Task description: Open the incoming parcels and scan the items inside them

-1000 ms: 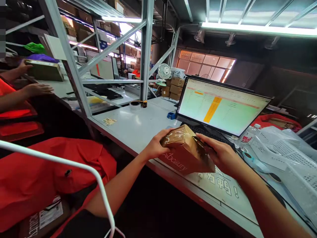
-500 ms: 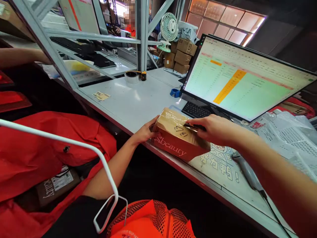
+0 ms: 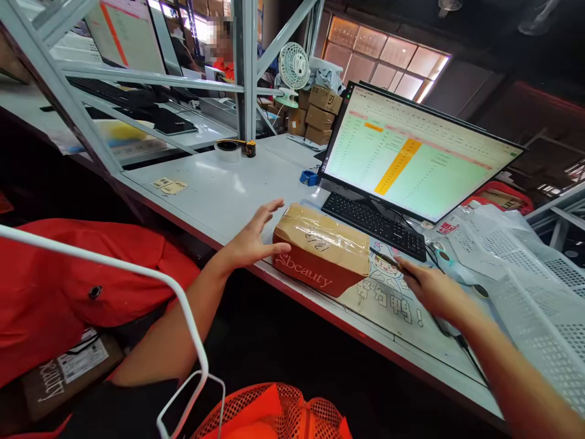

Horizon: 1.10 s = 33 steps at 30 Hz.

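A taped cardboard box (image 3: 320, 262) with a tan top, handwritten marks and a red "beauty" side sits near the desk's front edge. Beside its left end is my left hand (image 3: 256, 238), open with fingers spread; the thumb tip is at the box's corner, and I cannot tell if it touches. My right hand (image 3: 427, 283) is closed around a slim dark pointed tool (image 3: 384, 257), whose tip lies just past the box's right end. The exact kind of tool is not clear. Under them is a cartoon-printed mat (image 3: 388, 299).
Behind the box stand a black keyboard (image 3: 377, 222) and a tilted monitor (image 3: 415, 158). White perforated baskets (image 3: 539, 305) are at the right. A tape roll (image 3: 227, 150) and blue tape dispenser (image 3: 309, 178) lie farther back. A white metal bar (image 3: 137, 259) crosses the lower left.
My left hand has let go of the box's left end and opened. My right hand has drawn the tool off the box top, to the right. The view has shifted.
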Motion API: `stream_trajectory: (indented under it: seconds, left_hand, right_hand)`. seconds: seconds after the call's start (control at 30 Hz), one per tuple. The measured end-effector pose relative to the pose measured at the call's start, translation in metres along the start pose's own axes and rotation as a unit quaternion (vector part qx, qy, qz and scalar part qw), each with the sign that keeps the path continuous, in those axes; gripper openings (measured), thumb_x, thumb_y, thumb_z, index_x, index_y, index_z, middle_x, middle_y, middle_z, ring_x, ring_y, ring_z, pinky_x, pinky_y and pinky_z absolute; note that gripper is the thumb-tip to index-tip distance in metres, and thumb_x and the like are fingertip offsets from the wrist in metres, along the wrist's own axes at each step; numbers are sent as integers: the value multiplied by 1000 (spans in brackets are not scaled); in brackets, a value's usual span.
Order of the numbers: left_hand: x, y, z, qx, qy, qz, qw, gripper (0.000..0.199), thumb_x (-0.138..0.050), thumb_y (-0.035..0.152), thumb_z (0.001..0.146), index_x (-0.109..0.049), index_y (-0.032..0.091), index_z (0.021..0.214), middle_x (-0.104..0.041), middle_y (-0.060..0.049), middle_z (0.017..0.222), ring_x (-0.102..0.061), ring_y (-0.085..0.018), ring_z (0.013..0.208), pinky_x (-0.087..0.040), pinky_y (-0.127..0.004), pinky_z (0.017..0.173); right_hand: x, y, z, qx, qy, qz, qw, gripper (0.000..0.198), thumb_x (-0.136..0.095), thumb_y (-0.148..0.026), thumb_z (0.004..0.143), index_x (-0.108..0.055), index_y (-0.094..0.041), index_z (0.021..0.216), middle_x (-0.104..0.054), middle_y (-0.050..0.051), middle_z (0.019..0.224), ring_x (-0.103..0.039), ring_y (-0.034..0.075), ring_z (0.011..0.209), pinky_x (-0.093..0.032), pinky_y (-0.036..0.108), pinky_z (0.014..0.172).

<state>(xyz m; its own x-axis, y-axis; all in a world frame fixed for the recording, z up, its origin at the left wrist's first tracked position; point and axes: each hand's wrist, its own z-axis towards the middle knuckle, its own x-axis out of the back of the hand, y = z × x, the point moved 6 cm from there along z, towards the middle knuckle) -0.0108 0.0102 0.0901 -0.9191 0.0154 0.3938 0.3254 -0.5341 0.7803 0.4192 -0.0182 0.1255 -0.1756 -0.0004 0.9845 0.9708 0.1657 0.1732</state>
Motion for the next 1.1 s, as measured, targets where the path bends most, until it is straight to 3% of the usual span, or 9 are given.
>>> stream_trajectory:
  seconds: [0.13, 0.27, 0.37, 0.5, 0.6, 0.7, 0.87, 1.0, 1.1]
  left_hand:
    - [-28, 84, 16, -145, -67, 198, 967, 65, -74, 59, 96, -59, 25, 150, -56, -13, 153, -47, -35, 144, -37, -55, 126]
    - [-67, 102, 38, -157, -172, 319, 919, 57, -80, 52, 93, -66, 19, 138, -63, -12, 139, -54, -34, 132, -42, -47, 117]
    - [-76, 101, 49, -141, -209, 365, 896, 56, -83, 48, 89, -66, 16, 132, -64, -13, 134, -56, -33, 126, -43, -44, 112]
    - [-79, 104, 65, -118, -276, 380, 875, 53, -90, 47, 75, -68, 17, 112, -69, -12, 118, -58, -36, 117, -44, -45, 105]
    - [-83, 104, 76, -99, -321, 386, 859, 57, -94, 47, 66, -68, 18, 108, -70, -12, 114, -59, -37, 115, -45, -44, 102]
    - [-86, 104, 81, -100, -332, 397, 850, 64, -94, 46, 67, -67, 19, 119, -71, -12, 120, -59, -36, 116, -46, -42, 99]
    - [-87, 111, 68, -169, -288, 430, 839, 56, -94, 36, 73, -65, 17, 117, -72, -10, 112, -61, -33, 111, -46, -38, 97]
    - [-78, 120, 33, -249, -126, 490, 826, 7, -68, 17, 96, -63, 19, 101, -67, -7, 91, -63, -26, 90, -50, -36, 83]
    - [-78, 118, -6, -281, -34, 501, 817, 15, -53, 8, 98, -63, 19, 100, -68, -9, 93, -66, -27, 94, -56, -39, 84]
  right_hand:
    - [-70, -8, -8, -73, -14, -17, 997, 58, -36, -29, 111, -43, -31, 168, -71, 14, 120, -72, 28, 103, -53, 34, 82]
    - [-94, -15, -13, -53, 29, 15, 998, 54, -42, -26, 108, -56, -22, 160, -69, 19, 127, -68, 34, 116, -55, 46, 96]
    - [-60, -20, -5, 9, 118, 147, 982, 50, -47, -33, 106, -64, -18, 151, -70, 20, 126, -68, 35, 117, -55, 53, 102]
    - [28, -52, 30, 137, 218, 374, 891, 44, -53, -43, 106, -70, -21, 140, -72, 13, 131, -68, 27, 122, -53, 47, 108]
    - [68, -97, 68, 226, 149, 481, 834, 45, -55, -55, 104, -77, -23, 126, -74, 10, 129, -66, 26, 124, -50, 42, 110]
    - [66, -135, 94, 252, 7, 514, 820, 64, -50, -76, 99, -80, -19, 100, -78, 8, 103, -68, 25, 101, -55, 37, 92]
    - [47, -139, 102, 227, -58, 516, 824, 75, -49, -85, 95, -77, -16, 85, -70, 4, 80, -58, 18, 73, -45, 28, 66]
    - [46, -135, 100, 253, -28, 490, 834, 56, -60, -70, 98, -84, -21, 113, -74, 7, 101, -66, 22, 93, -53, 35, 87]
    - [50, -137, 95, 256, 47, 422, 868, 58, -77, -59, 90, -78, -26, 136, -68, 10, 121, -65, 25, 110, -50, 41, 105]
